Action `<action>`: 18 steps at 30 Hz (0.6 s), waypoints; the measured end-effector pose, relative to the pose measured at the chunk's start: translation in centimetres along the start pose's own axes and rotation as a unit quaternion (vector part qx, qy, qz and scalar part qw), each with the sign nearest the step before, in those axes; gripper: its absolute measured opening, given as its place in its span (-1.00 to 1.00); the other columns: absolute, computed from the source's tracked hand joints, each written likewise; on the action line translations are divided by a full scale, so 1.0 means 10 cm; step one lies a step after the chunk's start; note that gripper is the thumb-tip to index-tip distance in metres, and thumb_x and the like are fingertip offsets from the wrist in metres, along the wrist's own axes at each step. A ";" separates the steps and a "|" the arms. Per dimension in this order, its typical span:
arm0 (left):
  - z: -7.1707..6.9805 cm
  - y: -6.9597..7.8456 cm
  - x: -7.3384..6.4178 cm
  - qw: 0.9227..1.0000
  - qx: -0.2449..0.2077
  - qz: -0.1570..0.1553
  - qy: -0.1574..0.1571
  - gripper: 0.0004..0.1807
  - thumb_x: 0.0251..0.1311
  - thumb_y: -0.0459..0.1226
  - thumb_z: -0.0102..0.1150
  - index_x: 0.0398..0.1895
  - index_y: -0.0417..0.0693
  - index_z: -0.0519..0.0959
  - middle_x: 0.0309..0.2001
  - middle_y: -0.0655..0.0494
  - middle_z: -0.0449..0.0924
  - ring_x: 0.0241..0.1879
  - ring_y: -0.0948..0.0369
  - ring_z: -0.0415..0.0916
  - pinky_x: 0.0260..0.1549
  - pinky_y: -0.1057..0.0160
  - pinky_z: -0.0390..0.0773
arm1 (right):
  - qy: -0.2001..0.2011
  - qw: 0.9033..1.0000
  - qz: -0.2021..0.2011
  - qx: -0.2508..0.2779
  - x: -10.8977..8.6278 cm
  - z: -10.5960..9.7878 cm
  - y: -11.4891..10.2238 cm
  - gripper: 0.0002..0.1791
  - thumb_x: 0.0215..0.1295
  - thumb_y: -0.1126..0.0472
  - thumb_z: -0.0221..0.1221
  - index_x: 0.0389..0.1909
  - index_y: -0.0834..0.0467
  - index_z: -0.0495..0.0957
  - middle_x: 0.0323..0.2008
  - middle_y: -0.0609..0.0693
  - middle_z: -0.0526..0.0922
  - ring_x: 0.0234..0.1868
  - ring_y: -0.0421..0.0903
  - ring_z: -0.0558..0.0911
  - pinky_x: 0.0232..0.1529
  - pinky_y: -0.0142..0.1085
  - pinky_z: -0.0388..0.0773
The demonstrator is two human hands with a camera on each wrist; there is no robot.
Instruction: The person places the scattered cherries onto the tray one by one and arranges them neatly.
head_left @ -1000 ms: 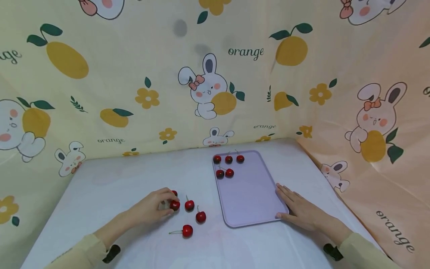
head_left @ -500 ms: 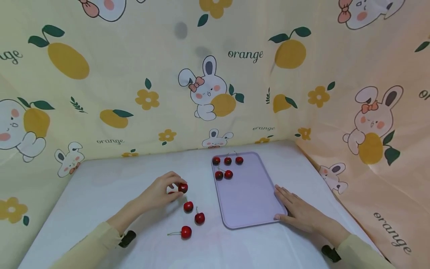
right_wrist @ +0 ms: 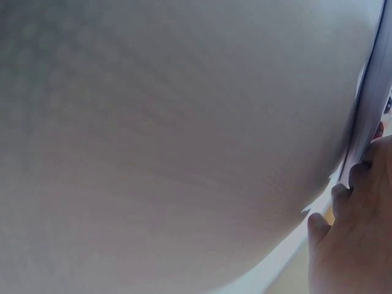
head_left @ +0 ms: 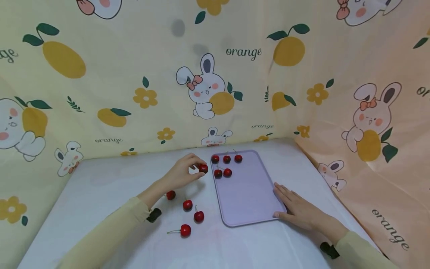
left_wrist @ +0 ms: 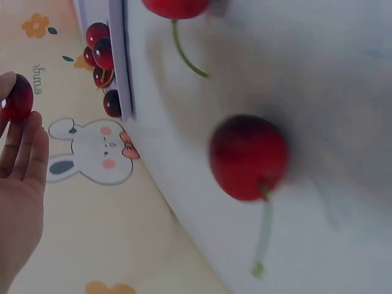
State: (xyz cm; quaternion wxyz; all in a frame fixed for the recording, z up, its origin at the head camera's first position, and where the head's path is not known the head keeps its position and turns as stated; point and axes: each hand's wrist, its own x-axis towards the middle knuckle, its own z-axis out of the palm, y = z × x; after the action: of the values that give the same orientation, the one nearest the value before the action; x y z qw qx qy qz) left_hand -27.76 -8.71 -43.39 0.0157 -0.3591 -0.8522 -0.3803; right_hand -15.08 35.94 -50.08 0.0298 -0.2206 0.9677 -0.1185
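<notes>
My left hand (head_left: 181, 172) pinches a dark red cherry (head_left: 203, 169) between thumb and fingers, just left of the tray's far left corner. The same held cherry (left_wrist: 19, 98) shows at the left edge of the left wrist view. On the lilac tray (head_left: 250, 194), several cherries sit in two rows at the far left, three behind and two in front. My right hand (head_left: 299, 209) rests with straight fingers along the tray's right edge. In the right wrist view, its fingers (right_wrist: 343, 199) lie by the tray's side (right_wrist: 367, 110).
Several loose cherries lie on the white table left of the tray, among them one (head_left: 170, 195) under the left forearm and a nearer one (head_left: 185, 231) with its stem pointing left. A printed cloth (head_left: 151, 123) hangs behind the table.
The left hand has picked up a cherry from the loose group and carried it right and away, up to the tray's far left corner. The right hand stays at the tray's edge.
</notes>
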 end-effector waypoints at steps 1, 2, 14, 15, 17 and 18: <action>0.02 0.01 0.05 1.000 -0.001 0.003 -0.001 -0.66 0.27 -0.29 0.45 0.10 -0.08 0.67 -0.04 0.09 0.57 -0.05 0.14 0.61 0.03 0.04 0.67 | 0.001 1.000 -0.001 -0.001 0.00 0.00 0.00 0.01 0.45 -0.34 0.12 0.62 0.26 0.09 0.63 0.21 0.04 0.59 0.26 0.12 0.49 0.21 0.12; 0.04 0.01 0.10 1.000 0.000 0.005 -0.002 -0.66 0.27 -0.29 0.45 0.10 -0.09 0.67 -0.03 0.08 0.57 -0.05 0.15 0.61 0.05 0.07 0.67 | 0.002 1.000 -0.001 -0.001 0.00 0.00 0.01 0.01 0.45 -0.34 0.12 0.62 0.26 0.09 0.63 0.21 0.04 0.59 0.27 0.12 0.49 0.21 0.12; 0.33 0.01 0.47 1.000 -0.013 0.024 -0.003 -0.66 0.26 -0.34 0.44 0.09 -0.18 0.67 -0.02 0.01 0.56 -0.04 0.10 0.61 0.06 0.04 0.66 | -0.003 1.000 -0.003 0.002 0.01 -0.05 -0.06 0.01 0.45 -0.36 0.10 0.61 0.29 0.10 0.62 0.24 0.06 0.58 0.29 0.14 0.50 0.20 0.13; 0.35 0.01 0.50 0.999 -0.016 0.027 -0.004 -0.65 0.25 -0.35 0.44 0.09 -0.19 0.66 -0.02 0.00 0.56 -0.04 0.10 0.61 0.05 0.01 0.66 | -0.003 1.000 -0.003 0.000 0.01 -0.05 -0.06 0.01 0.46 -0.36 0.10 0.61 0.29 0.11 0.62 0.24 0.06 0.58 0.30 0.15 0.49 0.20 0.14; 0.39 0.03 0.56 0.999 -0.024 0.029 -0.012 -0.64 0.25 -0.36 0.44 0.10 -0.21 0.66 -0.02 -0.02 0.56 -0.03 0.08 0.61 0.05 -0.04 0.66 | -0.001 1.000 -0.002 0.002 0.00 -0.06 -0.06 0.00 0.46 -0.34 0.11 0.60 0.29 0.11 0.62 0.26 0.07 0.57 0.31 0.15 0.49 0.21 0.14; 0.42 0.04 0.60 0.999 -0.026 0.029 -0.019 -0.64 0.25 -0.37 0.43 0.10 -0.22 0.65 -0.02 -0.03 0.56 -0.03 0.08 0.61 0.07 -0.02 0.65 | 0.000 1.000 -0.002 0.003 0.00 -0.07 -0.06 0.00 0.46 -0.33 0.12 0.60 0.30 0.12 0.61 0.26 0.07 0.57 0.31 0.15 0.49 0.21 0.14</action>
State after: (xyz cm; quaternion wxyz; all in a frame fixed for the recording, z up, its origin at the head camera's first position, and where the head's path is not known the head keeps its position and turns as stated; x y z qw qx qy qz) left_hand -30.91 -2.18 -44.28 0.0015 -0.3908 -0.8316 -0.3946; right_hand -14.89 35.61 -49.27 0.0303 -0.2225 0.9669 -0.1215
